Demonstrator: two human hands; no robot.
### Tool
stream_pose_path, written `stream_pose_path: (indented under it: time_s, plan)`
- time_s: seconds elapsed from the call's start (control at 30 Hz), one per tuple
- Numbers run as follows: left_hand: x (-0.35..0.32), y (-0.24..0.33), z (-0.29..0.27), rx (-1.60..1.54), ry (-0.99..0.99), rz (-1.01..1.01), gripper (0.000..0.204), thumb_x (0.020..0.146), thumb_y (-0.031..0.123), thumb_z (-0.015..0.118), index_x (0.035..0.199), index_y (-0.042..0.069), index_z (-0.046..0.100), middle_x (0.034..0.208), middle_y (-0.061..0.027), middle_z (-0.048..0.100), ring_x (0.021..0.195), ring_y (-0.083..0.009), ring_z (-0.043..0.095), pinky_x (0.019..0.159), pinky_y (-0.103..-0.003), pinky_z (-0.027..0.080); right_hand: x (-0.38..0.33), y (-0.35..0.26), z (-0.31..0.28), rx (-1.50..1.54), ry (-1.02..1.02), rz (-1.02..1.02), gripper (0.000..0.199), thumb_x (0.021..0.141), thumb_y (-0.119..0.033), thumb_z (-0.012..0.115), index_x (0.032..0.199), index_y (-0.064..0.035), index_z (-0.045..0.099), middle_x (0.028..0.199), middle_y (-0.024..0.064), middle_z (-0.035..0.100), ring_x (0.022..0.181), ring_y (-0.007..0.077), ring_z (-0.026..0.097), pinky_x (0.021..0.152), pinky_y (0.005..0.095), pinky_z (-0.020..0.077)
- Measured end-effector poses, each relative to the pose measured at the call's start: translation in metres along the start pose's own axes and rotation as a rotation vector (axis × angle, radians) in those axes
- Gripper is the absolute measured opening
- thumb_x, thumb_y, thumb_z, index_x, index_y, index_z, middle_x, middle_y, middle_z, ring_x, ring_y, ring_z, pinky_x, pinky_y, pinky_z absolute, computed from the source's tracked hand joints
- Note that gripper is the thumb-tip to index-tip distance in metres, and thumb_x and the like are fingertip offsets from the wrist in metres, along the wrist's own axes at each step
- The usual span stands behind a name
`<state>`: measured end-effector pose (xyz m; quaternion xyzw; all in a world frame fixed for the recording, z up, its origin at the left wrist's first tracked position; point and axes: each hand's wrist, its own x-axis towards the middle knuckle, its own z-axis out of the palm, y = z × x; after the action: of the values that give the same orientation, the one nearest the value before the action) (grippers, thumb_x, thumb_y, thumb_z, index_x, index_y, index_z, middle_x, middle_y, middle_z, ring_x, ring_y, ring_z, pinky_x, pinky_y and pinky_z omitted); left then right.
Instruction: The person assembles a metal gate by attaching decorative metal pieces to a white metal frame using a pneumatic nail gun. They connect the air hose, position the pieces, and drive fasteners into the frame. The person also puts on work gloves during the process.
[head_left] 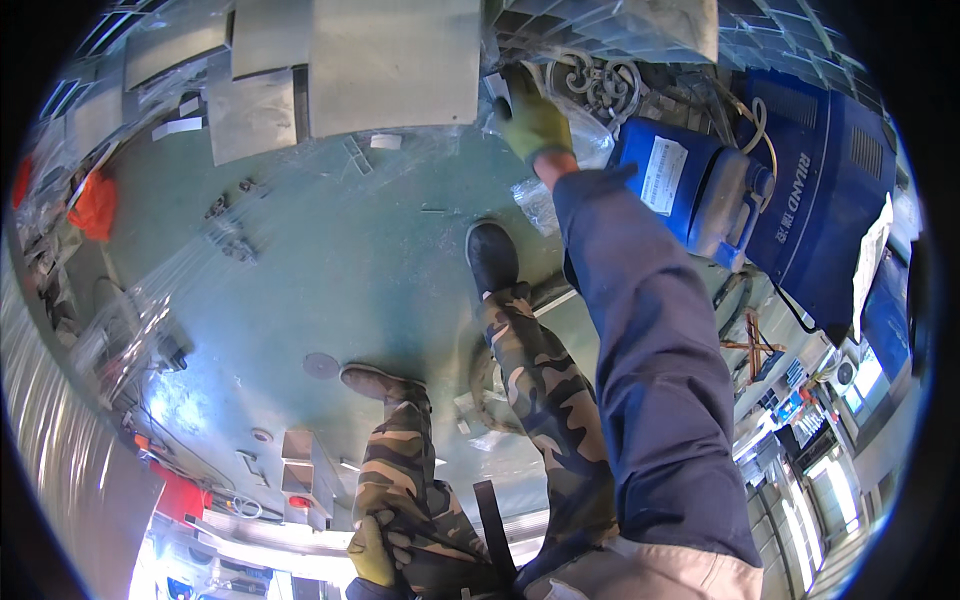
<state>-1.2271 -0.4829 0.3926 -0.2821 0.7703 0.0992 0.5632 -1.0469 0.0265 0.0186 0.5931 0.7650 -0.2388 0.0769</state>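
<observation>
My right hand point(533, 122), in a yellow-green glove with dark fingers, reaches far forward at the end of an outstretched arm. Its thumb and fingers stand apart beside a small pale metal piece point(494, 87); whether they touch it I cannot tell. Just right of the hand lie grey metal scrollwork pieces point(597, 85), with clear plastic film point(590, 138) around them. My left hand point(374, 552), gloved alike, rests low on my left leg in camouflage trousers point(395, 455). Its fingers lie loosely over the cloth, partly hidden, and no object shows in them.
Large flat metal sheets point(395, 65) stand at the far left. A blue machine point(825, 190) and a blue canister point(690, 180) stand close to my right arm. On the green floor point(330, 240) lie small scraps, a grey disc point(321, 365) and an orange bag point(93, 205).
</observation>
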Motion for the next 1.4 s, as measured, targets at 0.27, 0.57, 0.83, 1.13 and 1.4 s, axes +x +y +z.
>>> stream_pose_path:
  time_s: [0.27,0.57,0.83,1.13,1.4]
  plan:
    - [0.006,-0.004,0.004,-0.01,0.107,0.088,0.053,0.105,0.052,0.045,0.106,0.003,0.066,0.056,-0.0065,0.061,0.034,-0.013,0.046,0.032,-0.024,0.032,0.018,0.006,0.081,-0.138,0.233,0.224,0.052,0.086,-0.023,0.066,0.132,-0.0098,0.046,0.119,0.0161,0.062,0.09,0.0336,0.071,0.067,0.0505,0.0553]
    - [0.006,0.008,0.006,0.013,0.091,0.013,0.048,0.106,0.046,0.045,0.102,0.004,0.067,0.057,-0.0066,0.063,0.035,-0.0128,0.049,0.032,-0.024,0.033,-0.036,0.002,0.091,-0.074,0.083,-0.003,0.078,0.084,-0.022,0.066,0.153,-0.0145,0.03,0.147,0.0211,0.049,0.096,0.0378,0.069,0.077,0.0494,0.0562]
    - [0.005,0.031,0.007,0.112,-0.011,-0.042,0.044,0.107,0.041,0.044,0.107,0.005,0.069,0.063,-0.0077,0.066,0.04,-0.0141,0.054,0.036,-0.025,0.037,-0.031,-0.032,0.084,-0.015,-0.178,0.148,0.069,0.09,-0.026,0.063,0.151,-0.0113,0.037,0.136,0.021,0.059,0.101,0.0392,0.068,0.085,0.0477,0.0551]
    - [0.104,0.163,0.146,0.331,-0.232,0.948,0.057,0.094,0.006,0.059,0.147,-0.002,0.039,0.14,-0.0185,0.053,0.133,-0.027,0.051,0.107,-0.033,0.043,-0.146,-0.059,0.015,0.924,-0.223,0.048,0.051,0.082,-0.031,0.079,0.122,-0.0066,0.06,0.117,0.0112,0.07,0.108,0.0268,0.068,0.095,0.0351,0.0514]
    - [0.159,0.209,0.237,0.031,-0.565,0.678,0.03,0.088,0.02,0.077,0.111,0.004,0.067,0.102,-0.0048,0.071,0.087,-0.016,0.066,0.074,-0.033,0.053,-0.176,-0.027,-0.038,0.777,-0.705,-0.203,0.061,0.092,-0.032,0.067,0.147,-0.0137,0.048,0.132,0.0188,0.062,0.12,0.0331,0.059,0.094,0.0405,0.0529]
